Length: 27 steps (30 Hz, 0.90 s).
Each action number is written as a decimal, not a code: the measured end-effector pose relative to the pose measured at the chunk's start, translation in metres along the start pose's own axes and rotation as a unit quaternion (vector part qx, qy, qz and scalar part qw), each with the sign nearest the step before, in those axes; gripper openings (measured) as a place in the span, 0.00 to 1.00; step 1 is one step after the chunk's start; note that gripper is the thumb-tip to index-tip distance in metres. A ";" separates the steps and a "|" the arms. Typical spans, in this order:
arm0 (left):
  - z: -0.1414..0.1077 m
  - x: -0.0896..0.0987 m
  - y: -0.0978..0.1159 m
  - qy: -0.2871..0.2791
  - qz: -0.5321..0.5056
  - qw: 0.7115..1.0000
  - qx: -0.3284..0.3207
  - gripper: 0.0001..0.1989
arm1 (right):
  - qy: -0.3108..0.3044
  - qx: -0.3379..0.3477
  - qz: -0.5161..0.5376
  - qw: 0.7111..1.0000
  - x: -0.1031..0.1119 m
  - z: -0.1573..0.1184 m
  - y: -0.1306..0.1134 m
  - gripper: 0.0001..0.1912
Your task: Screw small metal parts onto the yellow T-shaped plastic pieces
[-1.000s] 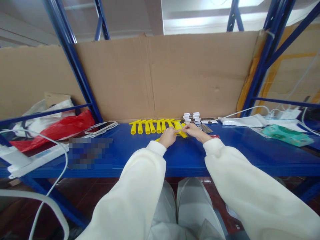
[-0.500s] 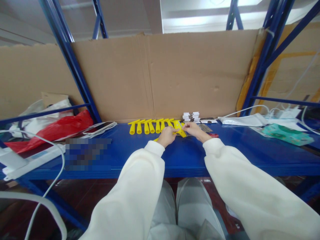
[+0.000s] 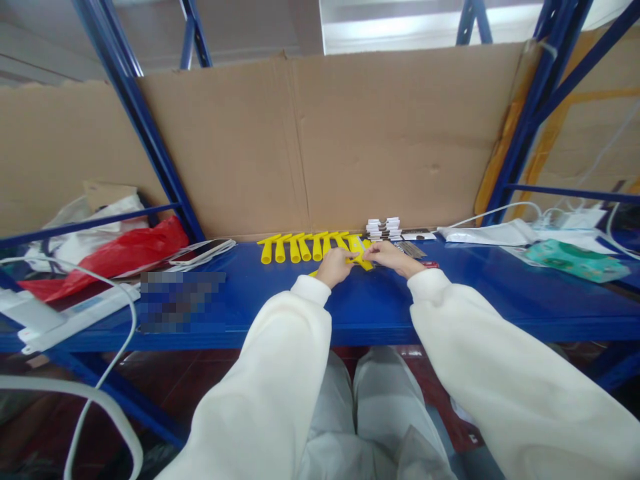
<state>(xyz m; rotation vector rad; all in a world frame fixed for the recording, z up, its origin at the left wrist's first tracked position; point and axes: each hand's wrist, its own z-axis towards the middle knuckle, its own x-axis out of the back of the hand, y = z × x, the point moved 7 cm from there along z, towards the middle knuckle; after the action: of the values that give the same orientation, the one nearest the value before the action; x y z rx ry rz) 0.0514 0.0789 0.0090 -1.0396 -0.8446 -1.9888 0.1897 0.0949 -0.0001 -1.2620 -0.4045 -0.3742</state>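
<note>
My left hand [image 3: 334, 267] is closed around a yellow T-shaped plastic scraper [image 3: 363, 261], whose handle shows partly below the fingers. My right hand [image 3: 391, 258] is pinched at the scraper's head from the right. What lies between its fingertips is too small to make out. Behind my hands, several similar yellow scrapers [image 3: 299, 248] stand in a row against the cardboard. Close behind my right hand are a stack of small white-and-black packs [image 3: 383, 229] and some thin grey metal strips [image 3: 411, 249]. A red item [image 3: 430, 265] lies just right of that wrist.
The blue shelf [image 3: 270, 303] has a cardboard panel [image 3: 390, 140] along its back and blue uprights. To the left are a phone [image 3: 193, 253], a red bag [image 3: 135, 253] and a white power strip [image 3: 75, 320] with cables. At right lie a white packet [image 3: 487, 233] and a green pack [image 3: 575, 260].
The view has tilted and shifted slightly. Both hands stay together at the same yellow scraper, with only small finger movements.
</note>
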 end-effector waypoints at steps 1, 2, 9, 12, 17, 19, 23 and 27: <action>0.000 0.000 0.000 -0.001 -0.002 1.000 0.000 0.17 | -0.001 -0.003 0.000 1.000 0.000 0.000 0.000 0.04; 0.000 0.000 0.000 -0.002 -0.005 1.000 0.000 0.17 | -0.002 -0.006 0.000 1.000 0.000 0.000 0.001 0.05; -0.002 0.000 0.002 -0.022 -0.021 1.000 -0.009 0.16 | 0.008 -0.009 0.001 1.000 0.001 0.002 0.005 0.05; -0.002 -0.001 0.004 -0.033 -0.024 0.999 -0.019 0.17 | 0.009 -0.003 0.006 1.000 0.000 0.003 0.005 0.04; -0.008 -0.004 0.009 -0.054 0.007 0.997 -0.055 0.20 | 0.010 0.013 0.010 1.000 0.001 0.005 0.006 0.03; -0.011 -0.005 0.010 -0.068 0.029 0.995 -0.063 0.21 | 0.011 0.016 0.001 1.000 0.001 0.007 0.007 0.03; -0.014 -0.005 0.014 -0.082 0.053 0.993 -0.069 0.22 | 0.032 0.022 -0.011 0.999 0.006 0.010 0.007 0.04; -0.014 -0.007 0.014 -0.096 0.063 0.991 -0.074 0.21 | 0.076 0.025 0.007 0.997 0.015 0.008 0.004 0.04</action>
<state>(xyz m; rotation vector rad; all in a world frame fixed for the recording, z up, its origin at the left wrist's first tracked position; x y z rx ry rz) 0.0600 0.0624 -0.0006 -1.3532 -0.7175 -1.8885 0.2041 0.1024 0.0064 -1.1783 -0.2740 -0.4410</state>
